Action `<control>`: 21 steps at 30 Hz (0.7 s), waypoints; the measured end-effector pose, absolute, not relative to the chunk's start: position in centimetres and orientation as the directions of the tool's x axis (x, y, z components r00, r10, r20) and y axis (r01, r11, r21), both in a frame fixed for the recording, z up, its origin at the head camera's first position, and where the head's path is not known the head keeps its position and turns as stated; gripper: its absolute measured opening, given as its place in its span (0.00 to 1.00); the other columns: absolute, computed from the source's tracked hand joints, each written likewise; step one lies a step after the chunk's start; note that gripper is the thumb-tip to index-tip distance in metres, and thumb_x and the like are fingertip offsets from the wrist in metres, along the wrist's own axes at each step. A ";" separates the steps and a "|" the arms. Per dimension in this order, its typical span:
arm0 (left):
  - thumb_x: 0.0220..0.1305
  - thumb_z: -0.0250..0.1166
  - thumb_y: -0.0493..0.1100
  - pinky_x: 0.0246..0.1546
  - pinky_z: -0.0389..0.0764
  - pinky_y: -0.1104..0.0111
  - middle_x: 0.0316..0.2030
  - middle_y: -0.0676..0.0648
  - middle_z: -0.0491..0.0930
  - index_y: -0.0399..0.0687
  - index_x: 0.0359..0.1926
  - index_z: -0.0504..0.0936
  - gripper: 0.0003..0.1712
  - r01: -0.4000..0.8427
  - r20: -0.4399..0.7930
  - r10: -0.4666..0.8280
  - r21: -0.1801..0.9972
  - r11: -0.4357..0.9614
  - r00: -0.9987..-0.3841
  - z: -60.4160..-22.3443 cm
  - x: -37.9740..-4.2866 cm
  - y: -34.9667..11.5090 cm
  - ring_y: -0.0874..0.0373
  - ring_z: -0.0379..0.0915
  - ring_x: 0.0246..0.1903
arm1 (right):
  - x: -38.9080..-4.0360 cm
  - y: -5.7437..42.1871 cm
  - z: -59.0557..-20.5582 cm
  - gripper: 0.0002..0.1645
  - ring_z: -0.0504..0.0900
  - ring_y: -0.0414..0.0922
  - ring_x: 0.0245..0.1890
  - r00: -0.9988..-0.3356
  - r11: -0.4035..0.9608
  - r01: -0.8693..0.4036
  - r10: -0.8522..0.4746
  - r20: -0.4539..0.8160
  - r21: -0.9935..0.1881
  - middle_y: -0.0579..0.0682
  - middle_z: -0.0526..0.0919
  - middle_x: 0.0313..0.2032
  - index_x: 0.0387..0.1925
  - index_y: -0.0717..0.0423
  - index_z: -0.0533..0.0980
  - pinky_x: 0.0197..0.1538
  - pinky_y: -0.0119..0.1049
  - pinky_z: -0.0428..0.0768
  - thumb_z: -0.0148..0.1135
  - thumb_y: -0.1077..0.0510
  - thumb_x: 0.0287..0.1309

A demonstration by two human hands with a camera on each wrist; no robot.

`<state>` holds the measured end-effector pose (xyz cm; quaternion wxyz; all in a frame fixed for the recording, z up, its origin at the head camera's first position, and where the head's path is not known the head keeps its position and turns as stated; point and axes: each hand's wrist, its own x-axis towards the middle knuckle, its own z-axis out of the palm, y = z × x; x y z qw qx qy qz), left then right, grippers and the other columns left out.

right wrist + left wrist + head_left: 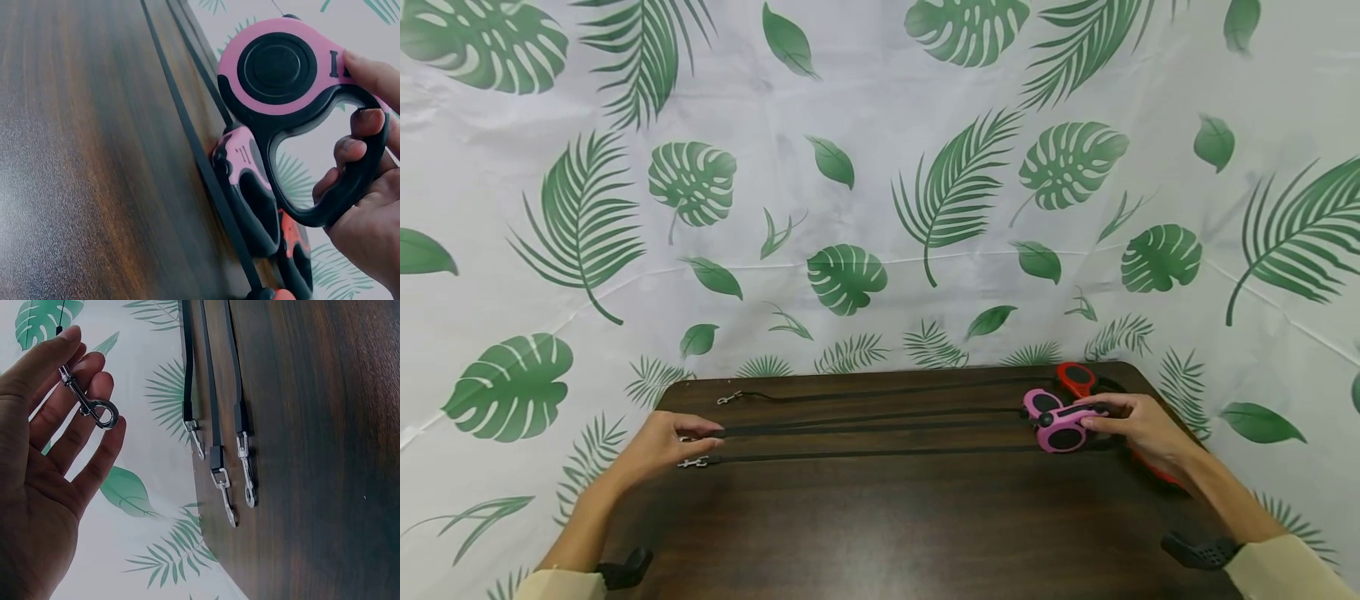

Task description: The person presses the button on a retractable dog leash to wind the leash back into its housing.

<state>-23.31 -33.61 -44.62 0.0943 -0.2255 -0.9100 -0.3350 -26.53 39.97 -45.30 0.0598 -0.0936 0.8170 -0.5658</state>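
In the head view, my right hand [1138, 427] holds a pink and black retractable dog leash [1063, 435]. Its fingers curl through the black handle loop in the right wrist view, where the leash housing [275, 67] faces the camera. My left hand [664, 447] pinches that leash's thin cord end between thumb and index finger. A metal snap clip [100, 411] hangs across the fingers in the left wrist view. The cord stretches between both hands above the table. Beneath the held leash lies a second pink leash [240, 153], beside a red leash [294, 232].
Three straps lie extended along the dark wooden table [887, 517], ending in metal clips [247, 472] on the left. One red leash [1077, 379] sits at the back right; another red leash [1157, 467] is partly behind my right wrist. A leaf-print cloth [850, 208] hangs behind.
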 end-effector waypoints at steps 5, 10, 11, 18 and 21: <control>0.62 0.78 0.38 0.27 0.81 0.70 0.33 0.51 0.91 0.42 0.42 0.93 0.08 0.472 0.327 0.342 0.556 0.684 -0.881 -44.5 -23.4 -33.3 0.70 0.81 0.29 | -26.7 39.6 -45.3 0.20 0.81 0.39 0.48 -0.976 0.361 -0.092 -0.219 0.011 -0.928 0.44 0.90 0.47 0.59 0.63 0.83 0.50 0.35 0.80 0.71 0.60 0.68; 0.60 0.79 0.38 0.27 0.80 0.71 0.32 0.51 0.91 0.43 0.41 0.93 0.08 0.486 0.352 0.339 0.546 0.683 -0.872 -44.7 -23.5 -33.0 0.72 0.79 0.29 | -26.6 39.3 -45.2 0.20 0.83 0.41 0.46 -0.978 0.377 -0.083 -0.210 0.002 -0.923 0.46 0.89 0.48 0.59 0.62 0.83 0.48 0.40 0.82 0.71 0.58 0.69; 0.60 0.79 0.38 0.26 0.80 0.71 0.32 0.51 0.91 0.42 0.41 0.93 0.08 0.487 0.354 0.340 0.547 0.681 -0.872 -44.8 -23.5 -32.9 0.72 0.79 0.29 | -26.6 39.2 -45.2 0.21 0.83 0.42 0.46 -0.979 0.379 -0.080 -0.205 0.001 -0.922 0.46 0.89 0.48 0.60 0.62 0.83 0.48 0.40 0.82 0.71 0.58 0.69; 0.61 0.78 0.38 0.27 0.81 0.69 0.33 0.51 0.91 0.41 0.42 0.93 0.09 0.467 0.317 0.343 0.579 0.668 -0.884 -44.7 -23.6 -32.4 0.69 0.80 0.29 | -26.3 38.8 -45.2 0.23 0.78 0.42 0.54 -0.979 0.379 -0.087 -0.205 0.008 -0.921 0.43 0.87 0.51 0.62 0.64 0.81 0.52 0.32 0.77 0.69 0.57 0.71; 0.62 0.78 0.39 0.27 0.81 0.68 0.33 0.50 0.91 0.40 0.43 0.93 0.09 0.464 0.306 0.349 0.589 0.662 -0.886 -44.6 -23.7 -32.1 0.67 0.81 0.29 | -26.3 38.5 -45.4 0.23 0.80 0.42 0.55 -0.975 0.354 -0.092 -0.220 0.013 -0.931 0.44 0.88 0.51 0.62 0.65 0.81 0.54 0.30 0.79 0.69 0.58 0.71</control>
